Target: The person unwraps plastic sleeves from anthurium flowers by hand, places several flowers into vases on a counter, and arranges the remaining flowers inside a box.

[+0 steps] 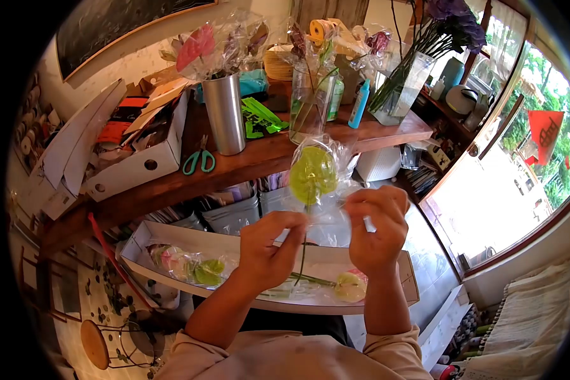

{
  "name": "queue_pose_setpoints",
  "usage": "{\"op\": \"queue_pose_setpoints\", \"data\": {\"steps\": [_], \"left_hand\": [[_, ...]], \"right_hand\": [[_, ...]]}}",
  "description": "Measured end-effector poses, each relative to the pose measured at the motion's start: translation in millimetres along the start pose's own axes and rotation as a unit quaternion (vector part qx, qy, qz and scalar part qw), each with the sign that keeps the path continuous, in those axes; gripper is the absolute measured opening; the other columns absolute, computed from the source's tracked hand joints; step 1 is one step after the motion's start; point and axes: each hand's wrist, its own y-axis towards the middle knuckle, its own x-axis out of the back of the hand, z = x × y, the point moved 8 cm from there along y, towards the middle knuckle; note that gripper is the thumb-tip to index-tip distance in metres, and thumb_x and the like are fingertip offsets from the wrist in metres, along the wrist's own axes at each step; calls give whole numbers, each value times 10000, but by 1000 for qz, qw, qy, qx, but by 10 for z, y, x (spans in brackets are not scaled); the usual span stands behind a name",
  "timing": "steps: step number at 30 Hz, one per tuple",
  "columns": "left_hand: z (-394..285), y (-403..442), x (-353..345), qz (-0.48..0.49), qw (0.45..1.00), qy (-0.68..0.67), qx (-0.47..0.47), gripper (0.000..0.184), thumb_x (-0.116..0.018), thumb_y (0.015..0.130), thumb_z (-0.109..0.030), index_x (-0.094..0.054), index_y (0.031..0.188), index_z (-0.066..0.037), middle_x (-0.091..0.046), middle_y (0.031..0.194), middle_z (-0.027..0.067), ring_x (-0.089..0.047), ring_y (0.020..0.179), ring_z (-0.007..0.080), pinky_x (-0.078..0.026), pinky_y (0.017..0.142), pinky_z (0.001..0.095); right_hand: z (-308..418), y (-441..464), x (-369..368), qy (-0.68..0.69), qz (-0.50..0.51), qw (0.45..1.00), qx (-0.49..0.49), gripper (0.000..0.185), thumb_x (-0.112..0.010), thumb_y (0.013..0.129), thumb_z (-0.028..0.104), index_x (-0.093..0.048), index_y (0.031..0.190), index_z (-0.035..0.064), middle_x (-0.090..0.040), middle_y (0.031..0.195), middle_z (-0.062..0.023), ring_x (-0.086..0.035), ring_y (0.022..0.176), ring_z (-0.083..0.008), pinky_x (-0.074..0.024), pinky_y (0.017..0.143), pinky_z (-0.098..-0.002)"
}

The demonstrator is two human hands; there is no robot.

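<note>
Near the desk (259, 157)'s front edge, left hand (266, 248), fingers clamped on green flower (313, 175)'s stem (303, 261); right hand (379, 229), fingers pinched on its clear wrapper (330, 218)

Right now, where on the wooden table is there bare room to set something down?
Bare wood shows along the front edge of the table, between the metal vase and glass vase, and at its right end, beside the purple flowers' vase. The left end, under the open box, is crowded.

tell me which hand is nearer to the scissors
Left: the left hand is below and right of the scissors in view; the right hand is farther right.
</note>
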Motion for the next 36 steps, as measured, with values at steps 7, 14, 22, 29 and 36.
{"op": "queue_pose_setpoints", "data": {"steps": [7,14,22,29,36], "left_hand": [[292,-142,72,-14,988,-115,101,88,-630,1015,-20,-679,1065,32,-765,1033,142,-708,941,155,-563,876,308],[403,-256,48,-44,971,-200,125,143,-525,1071,-53,-625,1113,40,-738,1084,167,-676,967,183,-539,919,336],[407,-309,-15,20,984,-149,98,173,-524,1002,45,-678,1081,34,-707,1070,138,-683,992,203,-527,908,321],[488,-473,-130,98,965,-214,114,277,-496,974,48,-659,1197,44,-674,1163,177,-656,1061,258,-496,973,353],[367,-418,-212,169,959,-218,62,359,-461,962,41,-646,1270,52,-660,1215,203,-644,1107,303,-476,1026,388]], "right_hand": [[-464,-107,118,62,-85,986,-127,74,-769,915,13,-712,873,-11,-736,953,-83,-654,900,-240,-516,819,-338],[-581,-917,9,173,-240,920,-257,163,-781,901,67,-667,1001,7,-663,1107,-102,-613,964,-191,-484,862,-309],[-111,-1230,-666,314,-46,899,-303,310,-775,902,-18,-631,1177,-7,-610,1115,-90,-644,930,-151,-506,834,-303],[-309,-1360,-828,458,-144,787,-387,298,-768,940,37,-612,1193,16,-594,1203,-76,-594,1062,-162,-497,894,-312],[-672,-1757,-1004,495,-9,697,-519,368,-731,970,145,-631,1290,-7,-683,1167,-72,-641,1037,-173,-505,927,-321]]}}
